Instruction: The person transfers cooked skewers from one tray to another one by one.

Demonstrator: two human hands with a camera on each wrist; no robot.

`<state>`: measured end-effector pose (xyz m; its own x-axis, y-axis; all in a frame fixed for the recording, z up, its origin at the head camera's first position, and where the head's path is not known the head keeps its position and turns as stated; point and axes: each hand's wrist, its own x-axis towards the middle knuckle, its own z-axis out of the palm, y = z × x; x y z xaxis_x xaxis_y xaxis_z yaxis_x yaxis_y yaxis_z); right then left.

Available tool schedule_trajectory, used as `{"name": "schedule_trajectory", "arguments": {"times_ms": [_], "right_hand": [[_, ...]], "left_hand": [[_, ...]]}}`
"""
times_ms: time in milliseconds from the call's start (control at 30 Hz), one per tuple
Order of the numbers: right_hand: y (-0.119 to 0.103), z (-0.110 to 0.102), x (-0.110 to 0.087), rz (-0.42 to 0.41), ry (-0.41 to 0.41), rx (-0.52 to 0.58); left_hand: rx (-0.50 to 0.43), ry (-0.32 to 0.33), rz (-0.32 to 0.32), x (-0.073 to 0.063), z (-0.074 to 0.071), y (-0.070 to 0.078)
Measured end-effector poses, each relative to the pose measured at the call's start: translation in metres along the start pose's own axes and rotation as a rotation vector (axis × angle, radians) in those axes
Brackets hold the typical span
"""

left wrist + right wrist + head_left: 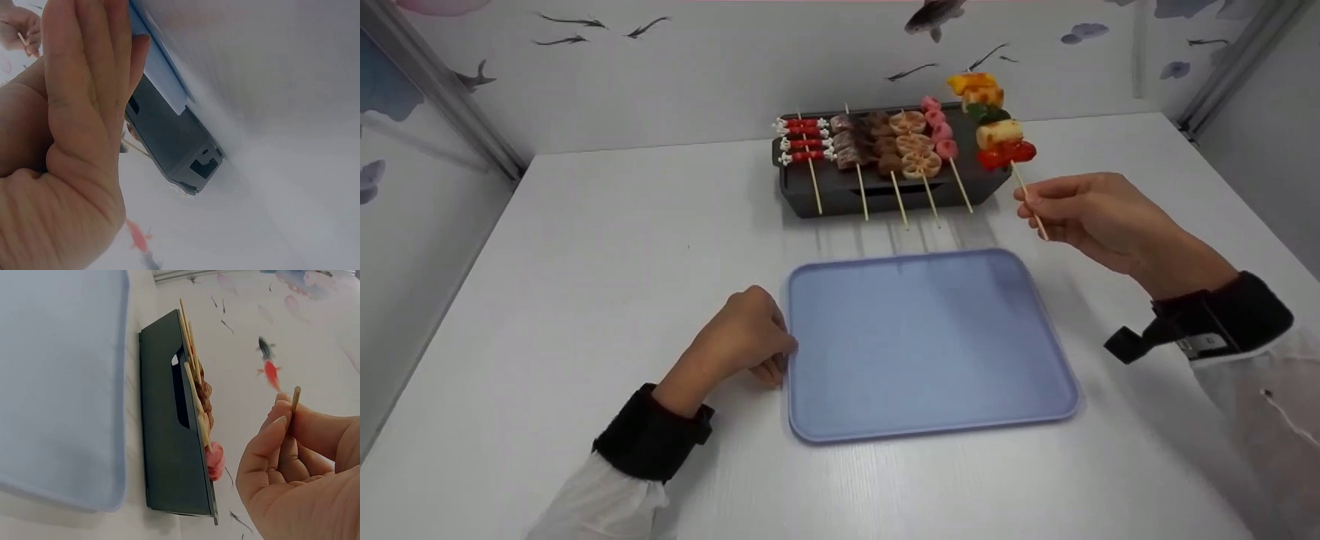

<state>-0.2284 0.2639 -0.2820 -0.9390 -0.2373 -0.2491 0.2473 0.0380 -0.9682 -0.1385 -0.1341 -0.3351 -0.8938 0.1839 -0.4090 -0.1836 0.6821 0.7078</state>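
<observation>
My right hand (1099,217) pinches the thin wooden stick of a skewer (997,124) between thumb and fingers. The skewer is raised beside the right end of a black grill box (877,196), its yellow, white, green and red food pieces pointing up. In the right wrist view only the stick's end (296,396) shows in the grip. At the left edge of a flat blue tray (922,345), my left hand (742,334) holds the rim, with the thumb over it and the fingers curled below. Part of that hold is hidden in the left wrist view.
Several other skewers lie across the grill, among them one with red and white pieces (804,142), lotus slices (919,150) and pink pieces (939,129). Their sticks overhang its front towards the tray. A patterned wall panel (682,82) stands behind the white table (607,247).
</observation>
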Motion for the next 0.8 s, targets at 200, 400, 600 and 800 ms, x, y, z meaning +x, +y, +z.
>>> {"name": "schedule_trajectory", "arguments": {"times_ms": [200,400,600,800], "right_hand": [[0.01,0.001,-0.034,-0.031,-0.073,-0.077],[0.023,0.004,-0.069,0.01,-0.074,-0.109],[0.042,0.004,-0.099,0.049,-0.05,-0.172],[0.068,0.001,-0.123,0.143,-0.068,-0.337]], "left_hand": [[-0.015,0.001,-0.005,-0.002,-0.003,0.0],[-0.004,0.0,0.005,-0.001,-0.001,0.0],[0.02,-0.003,0.004,0.0,0.001,0.001],[0.018,-0.011,0.007,-0.002,-0.002,0.001]]}}
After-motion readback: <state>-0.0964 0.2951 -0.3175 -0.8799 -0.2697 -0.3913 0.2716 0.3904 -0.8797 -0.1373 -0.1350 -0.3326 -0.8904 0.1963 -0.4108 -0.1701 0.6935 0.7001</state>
